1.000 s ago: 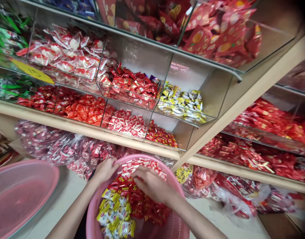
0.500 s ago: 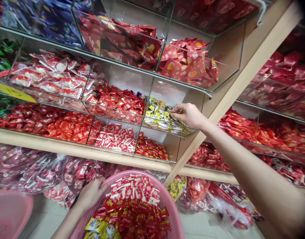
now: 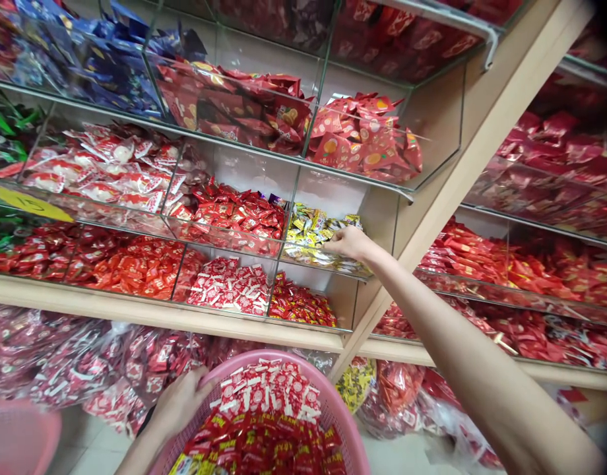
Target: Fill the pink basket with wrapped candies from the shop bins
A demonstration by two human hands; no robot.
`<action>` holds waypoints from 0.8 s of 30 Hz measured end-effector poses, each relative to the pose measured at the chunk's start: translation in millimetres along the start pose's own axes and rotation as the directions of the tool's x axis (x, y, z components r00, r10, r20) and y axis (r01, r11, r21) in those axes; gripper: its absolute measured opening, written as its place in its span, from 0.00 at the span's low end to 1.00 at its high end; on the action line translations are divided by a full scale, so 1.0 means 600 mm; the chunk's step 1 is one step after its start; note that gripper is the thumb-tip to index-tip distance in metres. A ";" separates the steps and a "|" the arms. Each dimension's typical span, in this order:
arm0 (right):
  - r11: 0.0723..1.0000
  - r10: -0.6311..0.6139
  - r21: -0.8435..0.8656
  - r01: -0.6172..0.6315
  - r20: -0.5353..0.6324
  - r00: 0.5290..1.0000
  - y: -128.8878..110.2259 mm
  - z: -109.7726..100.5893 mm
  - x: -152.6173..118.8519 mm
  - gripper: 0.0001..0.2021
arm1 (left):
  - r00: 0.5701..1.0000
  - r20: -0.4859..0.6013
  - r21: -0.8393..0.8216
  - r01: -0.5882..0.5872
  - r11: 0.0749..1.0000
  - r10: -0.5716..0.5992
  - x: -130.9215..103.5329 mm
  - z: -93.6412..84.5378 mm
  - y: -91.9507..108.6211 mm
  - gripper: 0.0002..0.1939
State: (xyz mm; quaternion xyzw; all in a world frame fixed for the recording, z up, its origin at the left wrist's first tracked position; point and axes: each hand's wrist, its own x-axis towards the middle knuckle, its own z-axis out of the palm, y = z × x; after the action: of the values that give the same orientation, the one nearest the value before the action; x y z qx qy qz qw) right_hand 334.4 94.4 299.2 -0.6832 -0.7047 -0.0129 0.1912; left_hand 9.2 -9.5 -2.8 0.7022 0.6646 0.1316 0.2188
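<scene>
1. Pink tub (image 3: 19, 435) sits on the floor at my view's lower left, partly cut off; above it, a yellow tag (image 3: 29, 202) marked 15 hangs across the shelf front.
2. My left hand (image 3: 179, 404) is clamped on the upper-left rim of the pink basket (image 3: 342, 412), thumb toward the inside.
3. Inside that basket I see red-and-white packets (image 3: 271, 389) along the far rim, red packets (image 3: 256, 442) nearer me, and a few yellow packets (image 3: 189, 466) by the lower-left side.
4. Yellow-wrapped candies (image 3: 305, 227) fill part of the compartment at the right end of the shelf's middle row, just above a bin of small red candies (image 3: 303, 303).
5. My right hand (image 3: 350, 243) reaches over that compartment's front edge, fingers bent onto the yellow-wrapped candies; I cannot tell whether they are closed on one.
6. A wooden upright (image 3: 474, 155) slants beyond it.
</scene>
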 end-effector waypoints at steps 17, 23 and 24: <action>0.948 0.217 -0.244 -0.203 0.032 0.976 -0.013 -0.038 -0.011 0.26 | 0.999 0.044 0.003 -0.021 1.000 0.021 0.011 -0.004 -0.002 0.22; 0.929 0.131 -0.368 -0.036 0.237 0.963 -0.032 -0.061 -0.009 0.26 | 1.000 0.023 -0.001 -0.016 1.000 0.016 0.008 -0.004 -0.005 0.22; 0.938 0.097 -0.348 0.005 0.275 0.957 -0.032 -0.065 -0.010 0.24 | 1.000 0.018 -0.002 -0.016 1.000 0.016 0.008 -0.003 -0.005 0.22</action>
State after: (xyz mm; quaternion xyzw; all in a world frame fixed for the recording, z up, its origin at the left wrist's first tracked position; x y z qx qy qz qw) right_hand 325.9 76.7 338.3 -0.7170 -0.6954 -0.0321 -0.0357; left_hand 5.8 -4.2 -3.1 0.7085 0.6568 0.1274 0.2244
